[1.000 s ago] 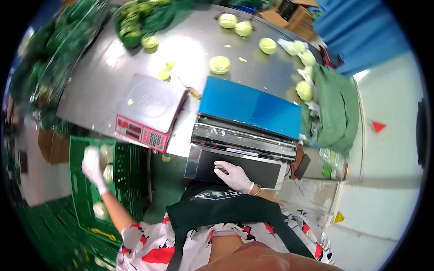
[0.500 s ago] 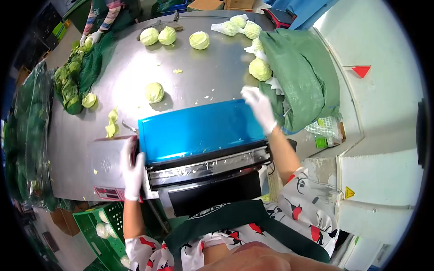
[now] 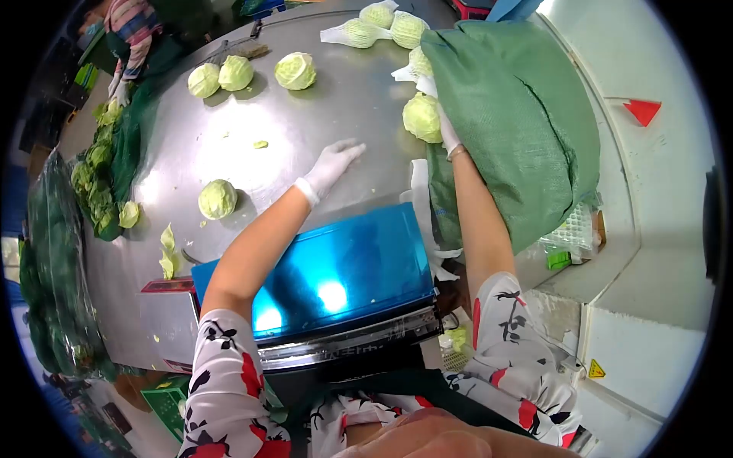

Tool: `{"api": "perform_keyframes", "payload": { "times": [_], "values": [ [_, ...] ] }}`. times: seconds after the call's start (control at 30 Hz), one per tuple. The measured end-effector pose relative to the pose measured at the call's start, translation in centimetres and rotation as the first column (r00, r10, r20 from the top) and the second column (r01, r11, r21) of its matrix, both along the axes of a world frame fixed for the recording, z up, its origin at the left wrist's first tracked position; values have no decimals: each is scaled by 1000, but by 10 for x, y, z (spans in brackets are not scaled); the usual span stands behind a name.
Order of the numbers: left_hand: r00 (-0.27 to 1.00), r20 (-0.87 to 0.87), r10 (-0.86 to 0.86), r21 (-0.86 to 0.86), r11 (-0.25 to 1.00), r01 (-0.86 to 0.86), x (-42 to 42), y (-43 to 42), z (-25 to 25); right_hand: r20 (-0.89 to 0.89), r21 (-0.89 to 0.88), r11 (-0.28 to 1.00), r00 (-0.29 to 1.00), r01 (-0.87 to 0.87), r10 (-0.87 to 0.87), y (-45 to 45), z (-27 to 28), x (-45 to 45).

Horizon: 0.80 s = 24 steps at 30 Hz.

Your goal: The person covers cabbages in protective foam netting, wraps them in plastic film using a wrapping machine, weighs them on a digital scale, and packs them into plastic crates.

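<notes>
My left hand [image 3: 334, 166], in a white glove, reaches over the metal table past the blue cover [image 3: 343, 256] of the wrapping machine. Its fingers are stretched out with nothing in them. On the right, my white-gloved right hand [image 3: 449, 136] lies along the right side of a bare cabbage [image 3: 421, 118], between it and a green woven sack [image 3: 519, 137]. The fingers that show are extended; their tips are partly hidden. Just beyond that cabbage is another in a white foam net [image 3: 418, 64]. A single cabbage [image 3: 217, 199] sits left of my left hand.
Several cabbages [image 3: 295, 71] stand farther back, with netted ones [image 3: 359, 33] at the back right. A scale [image 3: 169, 320] is left of the machine. White foam netting [image 3: 421, 191] hangs by the sack. A co-worker's gloved hands [image 3: 120, 91] are at the leafy pile, far left.
My left hand has moved from the scale up and right across the blue cover. My right hand has gone from the cover's corner up to the cabbage beside the sack. The view has shifted.
</notes>
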<state>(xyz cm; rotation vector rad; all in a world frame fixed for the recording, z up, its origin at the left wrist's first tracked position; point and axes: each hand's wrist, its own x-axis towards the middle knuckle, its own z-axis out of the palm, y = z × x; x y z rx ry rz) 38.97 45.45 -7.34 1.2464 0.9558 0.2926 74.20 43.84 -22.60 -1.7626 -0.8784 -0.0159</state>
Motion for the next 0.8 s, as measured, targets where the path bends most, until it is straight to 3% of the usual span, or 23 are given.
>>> {"api": "perform_keyframes", "payload": {
  "times": [0.1,0.13,0.23,0.3,0.4,0.43,0.53,0.57,0.67,0.7,0.77,0.8],
  "values": [
    [1000,14,12,-89,996,-11,51,22,-30,-107,-73,976,974,-207,199,6,-41,20],
    [999,-1,40,-154,987,-40,64,28,-35,-159,-82,966,960,-247,232,-10,-16,-7],
    [995,-20,103,-324,940,-104,90,37,-39,-194,39,976,957,-214,217,-50,28,-50],
    [992,2,128,-419,901,-116,98,34,-29,-229,100,980,954,-173,192,-58,25,-55],
    [994,111,21,-468,883,34,105,30,-49,-531,-88,961,828,-263,178,-51,15,-66],
    [998,51,34,-378,926,-12,108,27,-62,-585,-121,950,794,-288,166,-48,19,-73],
    [976,218,20,-483,871,90,94,32,-85,-565,-398,827,816,-397,120,-55,77,-101],
    [949,316,7,-457,878,145,78,31,-74,-515,-359,851,842,-383,162,-61,99,-115],
    [853,519,58,-462,858,223,21,32,-23,-722,79,819,535,-568,440,-74,140,-123],
    [851,513,112,-440,886,149,0,27,-6,-692,50,810,564,-585,450,-78,159,-125],
    [835,512,202,-408,913,30,-50,12,29,-410,-356,800,850,-482,330,-77,135,-114],
    [823,517,237,-403,915,-10,-76,1,43,-216,-524,771,932,-361,290,-78,120,-108]
  ]
}}
